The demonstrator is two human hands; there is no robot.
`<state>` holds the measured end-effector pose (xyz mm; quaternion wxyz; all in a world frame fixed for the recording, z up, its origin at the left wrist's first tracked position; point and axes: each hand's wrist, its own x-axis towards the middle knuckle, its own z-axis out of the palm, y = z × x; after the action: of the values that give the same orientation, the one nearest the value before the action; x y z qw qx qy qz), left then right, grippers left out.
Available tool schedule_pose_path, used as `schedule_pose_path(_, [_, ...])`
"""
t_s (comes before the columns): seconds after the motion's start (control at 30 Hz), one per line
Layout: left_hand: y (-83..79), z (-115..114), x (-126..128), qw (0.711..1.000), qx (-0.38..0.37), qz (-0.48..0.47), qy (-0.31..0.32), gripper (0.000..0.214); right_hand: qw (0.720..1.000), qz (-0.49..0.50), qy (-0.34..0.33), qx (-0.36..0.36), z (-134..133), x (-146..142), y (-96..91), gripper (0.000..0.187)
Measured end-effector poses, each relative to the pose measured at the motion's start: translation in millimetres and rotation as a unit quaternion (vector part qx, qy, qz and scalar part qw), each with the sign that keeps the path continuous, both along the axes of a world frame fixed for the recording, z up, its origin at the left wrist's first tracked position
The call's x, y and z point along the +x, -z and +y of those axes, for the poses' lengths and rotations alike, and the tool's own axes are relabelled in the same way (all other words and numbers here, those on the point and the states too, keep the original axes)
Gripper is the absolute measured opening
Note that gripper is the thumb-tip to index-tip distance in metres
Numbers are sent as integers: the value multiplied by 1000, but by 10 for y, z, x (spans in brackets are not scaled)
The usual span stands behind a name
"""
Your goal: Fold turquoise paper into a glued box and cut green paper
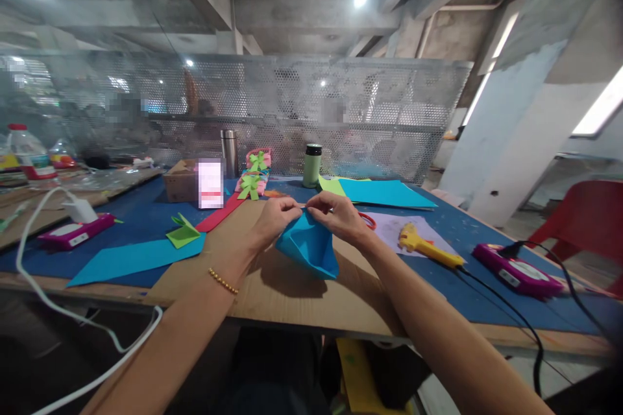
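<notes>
A folded blue piece [309, 246], shaped like an open pouch, hangs between my hands over a brown cardboard sheet [272, 301]. It looks like paper or craft foam. My left hand [278, 217] pinches its upper edge from the left, with a gold bead bracelet [224, 281] on that wrist. On the other side, my right hand [341, 214] has thumb and fingers closed on the same upper edge. The fingertips of both hands nearly meet there. The pouch's mouth faces toward me, and its lower right corner droops near the cardboard.
A yellow glue gun [428, 246] lies on a pale purple sheet [384, 227], right of my hands. Purple power strips [516, 269] sit at both sides. Blue sheets [384, 193], a green flask [312, 165], a cardboard box [181, 181] and pink pieces with green bows [252, 185] stand behind.
</notes>
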<state>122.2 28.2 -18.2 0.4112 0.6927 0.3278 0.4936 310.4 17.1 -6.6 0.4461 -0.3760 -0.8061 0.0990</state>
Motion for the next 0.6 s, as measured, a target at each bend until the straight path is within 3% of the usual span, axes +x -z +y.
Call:
schedule_pose_path(0.3, [-7, 21, 6, 1000, -2, 19, 12, 17, 999, -25, 2, 41, 13, 12, 14, 13])
schedule_pose_path(0.6, [21, 40, -21, 999, -45, 16, 27, 22, 996, 84, 4, -39, 59, 11, 1, 17])
